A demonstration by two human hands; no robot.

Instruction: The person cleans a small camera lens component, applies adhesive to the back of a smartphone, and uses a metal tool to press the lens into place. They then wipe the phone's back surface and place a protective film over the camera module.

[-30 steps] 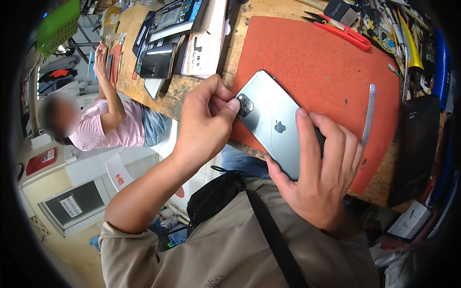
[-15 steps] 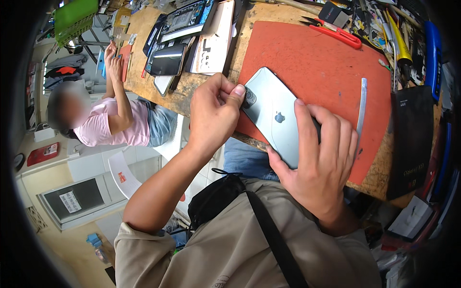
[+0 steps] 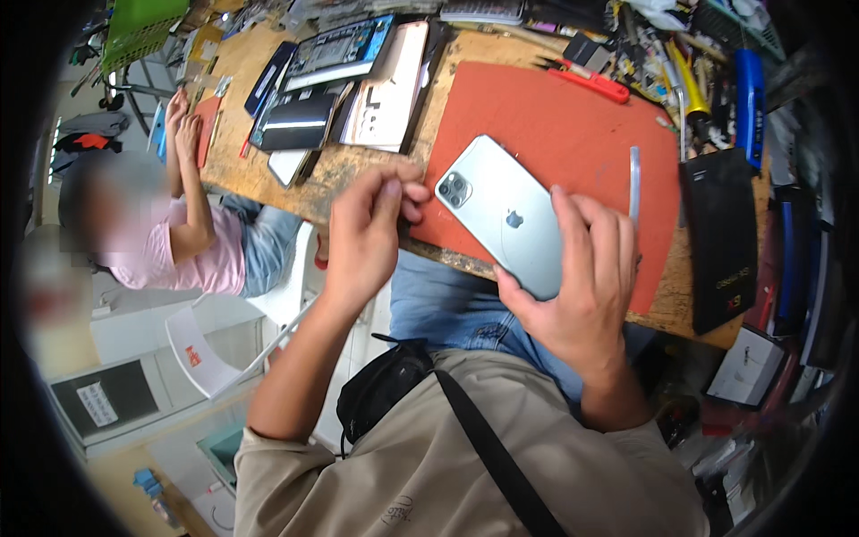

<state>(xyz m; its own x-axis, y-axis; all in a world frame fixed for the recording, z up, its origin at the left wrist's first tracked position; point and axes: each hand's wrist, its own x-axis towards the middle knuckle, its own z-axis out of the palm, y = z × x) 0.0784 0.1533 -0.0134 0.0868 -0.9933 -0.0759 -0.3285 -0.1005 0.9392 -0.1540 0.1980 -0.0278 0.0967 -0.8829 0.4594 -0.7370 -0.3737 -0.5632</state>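
A silvery-green smartphone [image 3: 512,201] lies back up and slanting over the near edge of the red mat, its camera block [image 3: 455,190] toward the upper left. A thin curved line runs across its back. My right hand [image 3: 586,277] grips the lower right end, thumb on the near edge and fingers along the far one. Just left of the camera block, apart from the phone, my left hand [image 3: 367,228] is raised with its fingers curled in toward the thumb. Its fingertips are slightly blurred; anything between them is hidden.
The red mat [image 3: 537,107] covers the wooden bench [image 3: 331,183]. On it lie red-handled snips [image 3: 591,85] and a thin metal strip [image 3: 634,183]. A black flat box [image 3: 720,242] sits at right, opened phones [image 3: 335,54] at left. Beyond them sits another person [image 3: 188,233].
My left hand has come off the phone's camera block and moved left, uncovering the lenses. My right hand keeps its grip. The whole view has shifted somewhat.
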